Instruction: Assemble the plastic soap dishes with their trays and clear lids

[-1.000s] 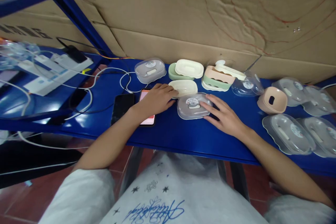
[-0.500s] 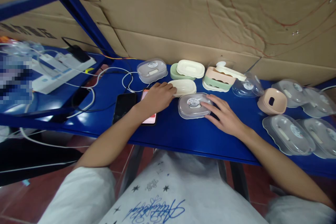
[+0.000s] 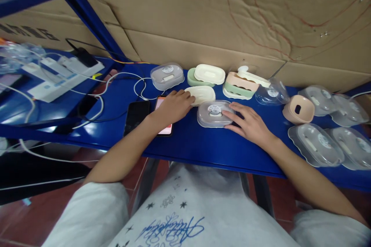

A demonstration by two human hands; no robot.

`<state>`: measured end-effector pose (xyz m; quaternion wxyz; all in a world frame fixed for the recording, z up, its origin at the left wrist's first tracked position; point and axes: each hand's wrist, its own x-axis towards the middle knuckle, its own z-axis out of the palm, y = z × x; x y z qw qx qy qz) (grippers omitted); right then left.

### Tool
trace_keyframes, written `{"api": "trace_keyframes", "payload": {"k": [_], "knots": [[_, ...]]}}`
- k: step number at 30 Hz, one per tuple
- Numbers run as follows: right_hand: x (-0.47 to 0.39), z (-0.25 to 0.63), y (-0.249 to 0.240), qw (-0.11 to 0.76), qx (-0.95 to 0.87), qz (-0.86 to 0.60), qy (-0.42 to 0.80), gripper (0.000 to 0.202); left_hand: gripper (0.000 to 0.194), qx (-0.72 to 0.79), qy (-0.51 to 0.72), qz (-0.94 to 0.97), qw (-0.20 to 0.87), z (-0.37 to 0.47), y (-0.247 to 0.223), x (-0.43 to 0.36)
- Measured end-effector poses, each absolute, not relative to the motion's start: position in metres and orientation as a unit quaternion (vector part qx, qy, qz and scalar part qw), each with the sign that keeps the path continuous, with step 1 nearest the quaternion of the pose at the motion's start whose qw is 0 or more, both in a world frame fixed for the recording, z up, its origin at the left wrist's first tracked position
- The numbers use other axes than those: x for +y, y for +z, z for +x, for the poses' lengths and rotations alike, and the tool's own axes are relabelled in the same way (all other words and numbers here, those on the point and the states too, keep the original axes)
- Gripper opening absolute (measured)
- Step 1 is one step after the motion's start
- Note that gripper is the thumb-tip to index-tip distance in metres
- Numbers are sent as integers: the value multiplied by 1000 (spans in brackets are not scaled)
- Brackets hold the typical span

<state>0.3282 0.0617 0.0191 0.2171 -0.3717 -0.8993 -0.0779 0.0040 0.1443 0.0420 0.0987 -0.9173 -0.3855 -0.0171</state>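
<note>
Clear-lidded box (image 3: pixel 215 114) is lying flat on the blue table (image 3: pixel 191 144), in front of the person and between the two hands. Taking this box as the middle of a clock, with twelve pointing away from the person, the right hand (image 3: pixel 252 123) is coming in from three o'clock. Its fingers are spreading apart and touching the right side of the box, with some tips lying on top of the lid. The left hand (image 3: pixel 175 106) is resting at nine o'clock. Its fingers are bending and staying close together, and their tips are touching the left end of a cream tray (image 3: pixel 203 95), which is sitting at eleven. I cannot tell if they are pinching it. A bright phone (image 3: pixel 165 129) is peeking out from under the left wrist, and a dark phone (image 3: pixel 137 115) is lying just beside it. Near twelve, a cream dish (image 3: pixel 209 74) is sitting on a green tray (image 3: pixel 193 78). Another clear box (image 3: pixel 167 77) is sitting at ten. Between one and two, a pink and green stack (image 3: pixel 240 85) is holding up a tilted cream piece (image 3: pixel 256 78). A clear cover (image 3: pixel 272 93) is lying at two, and a pink tub (image 3: pixel 298 109) is standing at three.
</note>
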Motion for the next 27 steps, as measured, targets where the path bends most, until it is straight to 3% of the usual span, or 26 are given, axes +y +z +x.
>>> {"api": "trace_keyframes", "payload": {"k": [6, 10, 19, 23, 27], "knots": [[67, 331, 9, 256, -887, -383, 19, 65, 22, -386, -23, -919, 80, 4, 40, 144], [67, 324, 10, 208, -896, -393, 15, 76, 24, -383, -15, -920, 79, 4, 40, 143], [55, 367, 45, 146, -857, -480, 121, 69, 19, -382, -15, -922, 68, 6, 43, 140], [40, 410, 53, 106, -810, -575, 48, 71, 15, -340, -31, -939, 29, 6, 44, 136], [28, 394, 61, 131, -806, -575, -44, 77, 13, -233, -70, -964, -103, 6, 48, 130]]}}
